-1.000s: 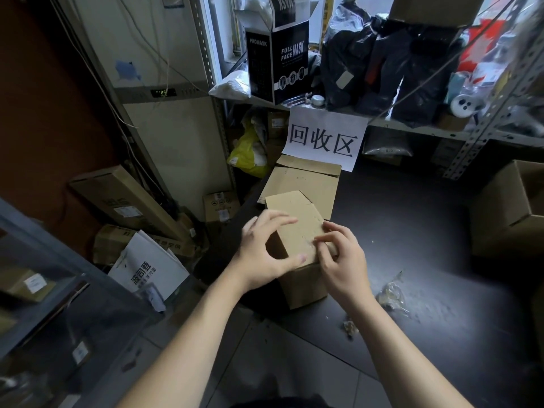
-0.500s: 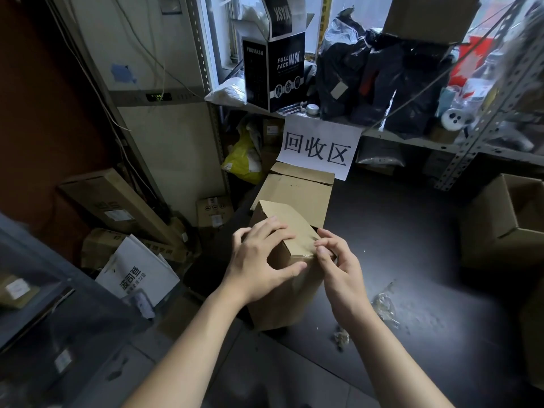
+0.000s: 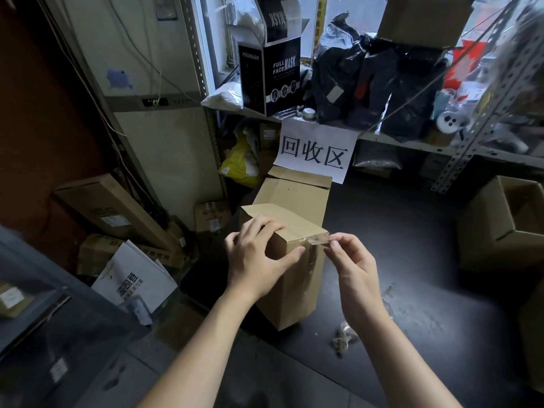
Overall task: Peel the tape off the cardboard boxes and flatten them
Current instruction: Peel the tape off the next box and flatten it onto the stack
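A small brown cardboard box (image 3: 290,287) stands upright on the dark table (image 3: 412,260), near its left edge. My left hand (image 3: 259,257) grips the box's top left corner, fingers over the top flap and thumb on the front face. A strip of clear tape (image 3: 319,240) runs off the box's top right corner. My right hand (image 3: 350,260) pinches the free end of that strip between thumb and forefinger, just right of the box. Behind it lies a larger, flattened cardboard box (image 3: 297,195).
Crumpled tape scraps (image 3: 344,338) lie on the table near my right forearm. An open cardboard box (image 3: 506,228) stands at the right. A shelf holds a paper sign (image 3: 316,150), a black mask box (image 3: 272,69) and dark bags. Cartons and a white bag (image 3: 132,284) crowd the floor at left.
My right hand has moved right and now pulls a strip of tape off the box's top corner. The box's top flap has been folded down under my left hand.
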`<state>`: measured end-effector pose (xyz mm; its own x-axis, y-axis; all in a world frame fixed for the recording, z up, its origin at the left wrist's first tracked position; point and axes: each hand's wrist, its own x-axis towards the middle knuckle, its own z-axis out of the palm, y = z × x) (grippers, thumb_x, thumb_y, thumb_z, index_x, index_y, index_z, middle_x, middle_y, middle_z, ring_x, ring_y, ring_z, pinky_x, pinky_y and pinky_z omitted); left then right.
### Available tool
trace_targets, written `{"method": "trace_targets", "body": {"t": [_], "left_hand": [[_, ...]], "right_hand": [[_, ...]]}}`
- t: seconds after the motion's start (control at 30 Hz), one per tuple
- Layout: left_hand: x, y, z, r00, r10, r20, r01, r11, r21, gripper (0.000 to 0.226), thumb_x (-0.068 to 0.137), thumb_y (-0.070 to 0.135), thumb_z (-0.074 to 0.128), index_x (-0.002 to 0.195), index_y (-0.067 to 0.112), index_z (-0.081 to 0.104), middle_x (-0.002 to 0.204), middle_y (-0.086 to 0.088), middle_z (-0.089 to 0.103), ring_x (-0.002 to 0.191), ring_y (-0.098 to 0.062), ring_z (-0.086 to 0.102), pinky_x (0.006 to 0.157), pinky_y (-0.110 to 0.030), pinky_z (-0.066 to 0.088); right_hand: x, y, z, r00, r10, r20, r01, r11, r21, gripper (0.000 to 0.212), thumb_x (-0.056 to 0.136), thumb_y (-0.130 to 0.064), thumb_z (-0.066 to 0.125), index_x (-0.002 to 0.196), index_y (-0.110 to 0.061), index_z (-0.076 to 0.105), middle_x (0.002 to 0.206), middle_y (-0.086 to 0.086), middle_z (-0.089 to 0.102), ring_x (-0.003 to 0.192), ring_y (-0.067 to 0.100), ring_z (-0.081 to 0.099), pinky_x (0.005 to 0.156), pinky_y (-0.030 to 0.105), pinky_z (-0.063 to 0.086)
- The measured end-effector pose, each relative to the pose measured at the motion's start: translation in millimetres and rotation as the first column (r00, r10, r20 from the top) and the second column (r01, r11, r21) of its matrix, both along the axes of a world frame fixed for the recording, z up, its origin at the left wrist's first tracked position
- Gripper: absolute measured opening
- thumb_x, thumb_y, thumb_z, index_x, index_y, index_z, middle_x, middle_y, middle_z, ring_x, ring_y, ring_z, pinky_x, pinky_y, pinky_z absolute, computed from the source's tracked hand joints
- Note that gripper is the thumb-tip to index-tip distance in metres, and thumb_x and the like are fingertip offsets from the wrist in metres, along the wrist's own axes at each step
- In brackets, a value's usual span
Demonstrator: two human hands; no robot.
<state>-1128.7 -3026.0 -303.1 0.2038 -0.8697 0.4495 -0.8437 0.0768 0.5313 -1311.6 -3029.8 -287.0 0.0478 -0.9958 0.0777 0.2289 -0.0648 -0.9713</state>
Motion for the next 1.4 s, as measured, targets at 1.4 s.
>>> {"method": "trace_targets", "body": {"t": [1.4], "left_hand": [[45.3, 14.1, 13.9, 0.948, -0.230, -0.222, 0.213, 0.972, -0.098, 0.030, 0.093, 0.007, 0.066, 0.121, 0.017, 0.073, 0.125, 0.008, 0.066, 0.119, -0.003, 0.059, 0.106, -0.031, 0.046]], "right_hand": [[29.6, 7.7, -5.1, 0.939, 0.005, -0.345, -0.075, 0.979, -0.189, 0.017, 0.097, -0.001, 0.068, 0.099, -0.018, 0.070, 0.100, -0.005, 0.075, 0.100, 0.014, 0.073, 0.092, 0.034, 0.058]]}}
